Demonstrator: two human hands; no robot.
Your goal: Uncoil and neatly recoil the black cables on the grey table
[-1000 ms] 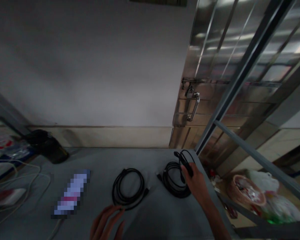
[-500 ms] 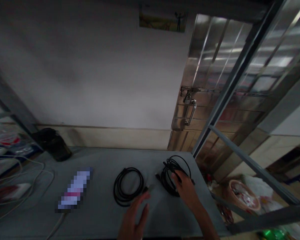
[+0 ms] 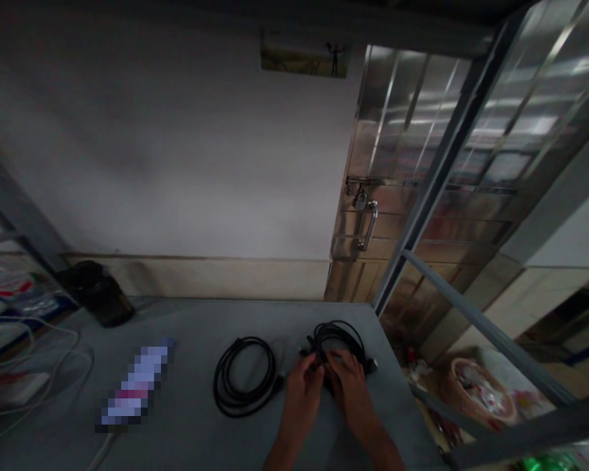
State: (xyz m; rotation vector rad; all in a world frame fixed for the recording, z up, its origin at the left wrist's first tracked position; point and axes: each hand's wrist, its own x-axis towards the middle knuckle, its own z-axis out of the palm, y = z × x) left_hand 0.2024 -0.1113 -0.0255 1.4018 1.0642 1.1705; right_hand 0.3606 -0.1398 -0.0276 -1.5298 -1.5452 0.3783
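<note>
On the right part of the grey table (image 3: 186, 360), both hands meet at the near side of a bunch of black cables (image 3: 341, 327). From where I stand, the left hand (image 3: 302, 386) has its fingers bent in and drawn together; the right hand (image 3: 348, 379) is partly closed, its fingers curled over the lower part of the bunch. Whether either one really pinches a strand I cannot tell, dark on dark as it is.

Loops lying across one another could snag if one strand were pulled hard, and the bunch might tighten into a knot. A plug (image 3: 372, 365) sticks out just beside the right hand; a sleeve of loops dragged sideways could catch it. The other coil (image 3: 218, 379) lies near the left hand, with its end toward it, so a careless wrist might sweep the two into each other.

The table's right edge is fairly close to the bunch, with a post (image 3: 422, 196) at the far corner and a rail (image 3: 485, 320) along that side; a loose end flung that way could slip over toward the basket (image 3: 459, 386). Room is better leftward, past the coil, up to the phone (image 3: 137, 386).
</note>
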